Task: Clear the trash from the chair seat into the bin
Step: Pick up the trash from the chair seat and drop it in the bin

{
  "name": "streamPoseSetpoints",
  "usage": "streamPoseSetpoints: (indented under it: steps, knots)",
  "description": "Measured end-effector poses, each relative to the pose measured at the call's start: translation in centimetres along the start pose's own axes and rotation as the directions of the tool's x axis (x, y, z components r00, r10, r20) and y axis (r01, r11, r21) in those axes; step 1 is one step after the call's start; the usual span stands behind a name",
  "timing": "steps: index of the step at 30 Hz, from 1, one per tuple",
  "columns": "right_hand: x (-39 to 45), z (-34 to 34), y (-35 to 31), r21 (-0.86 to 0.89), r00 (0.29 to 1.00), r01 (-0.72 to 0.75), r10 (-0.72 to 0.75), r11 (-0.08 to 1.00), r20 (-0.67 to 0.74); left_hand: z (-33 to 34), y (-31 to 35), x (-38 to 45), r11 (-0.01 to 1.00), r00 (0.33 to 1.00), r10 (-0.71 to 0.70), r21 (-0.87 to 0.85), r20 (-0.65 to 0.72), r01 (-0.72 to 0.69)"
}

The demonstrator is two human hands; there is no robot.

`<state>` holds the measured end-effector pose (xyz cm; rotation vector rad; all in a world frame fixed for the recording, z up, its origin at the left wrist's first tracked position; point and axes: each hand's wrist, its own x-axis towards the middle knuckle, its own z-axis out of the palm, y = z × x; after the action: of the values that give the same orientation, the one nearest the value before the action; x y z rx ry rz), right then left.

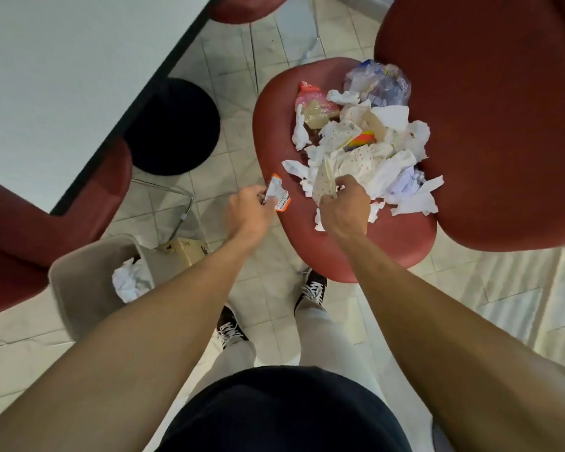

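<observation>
Pale floor tiles [235, 83] run under a cluster of red chairs, with a white table [62, 60] filling the upper left and its round black base [173, 125] standing on the floor beside it. At centre right, the red chair seat [274, 125] carries a heap of trash [366, 148]: crumpled white tissues, dotted paper wrappers, a pink plastic bag [310, 99] at the far left of the pile, and a bluish clear plastic bag [379, 81] at the far end against the chair back [486, 119].

Over the near left edge of the seat, the left hand [247, 208] is held with its fingers curled round a small orange-and-white wrapper [278, 197], pinching it just clear of the heap. On the near side of the pile, the right hand [343, 207] has its fingers [344, 181] closed on a piece of dotted paper [323, 182] that still touches the other tissues around it.

Down at lower left, on the floor beside another red chair, stands the grey bin [79, 288], well apart from the seat. One crumpled white tissue [131, 282] lies inside it. Just behind the bin is a small cardboard box [185, 249]. The person's black-and-white sneakers [312, 288] stand on the tiles between the bin and the seat.
</observation>
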<state>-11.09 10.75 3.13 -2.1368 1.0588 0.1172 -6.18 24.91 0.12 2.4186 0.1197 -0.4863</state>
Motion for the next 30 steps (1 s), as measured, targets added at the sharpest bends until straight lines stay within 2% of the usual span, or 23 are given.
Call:
streamPoseSetpoints:
  steps: [5, 12, 20, 27, 30]
  knots:
    - [-5.0, 3.0, -3.3, -0.007, 0.997, 0.036, -0.035, 0.999, 0.066, -5.4, -4.2, -2.1, 0.998, 0.998, -0.051, -0.024, -0.048, 0.050]
    - [-12.6, 9.2, -7.5, -0.042, 0.968, 0.176, -0.166, 0.983, 0.188, -13.0, -14.3, -5.2, 0.985, 0.974, -0.173, -0.044, -0.146, 0.169]
    - [-20.5, 16.2, -11.7, -0.033, 0.885, 0.298, -0.263, 0.954, 0.386, -18.7, -24.9, -8.8, 0.914, 0.878, -0.407, -0.102, -0.251, 0.394]
    - [-24.6, 20.0, -13.2, -0.056, 0.827, 0.362, -0.293, 0.930, 0.480, -20.6, -28.6, -10.2, 0.864, 0.818, -0.503, -0.181, -0.278, 0.470]
    - [-25.2, 21.1, -13.7, -0.089, 0.819, 0.404, -0.316, 0.911, 0.478, -21.0, -29.1, -10.4, 0.865, 0.817, -0.500, -0.209, -0.286, 0.456]
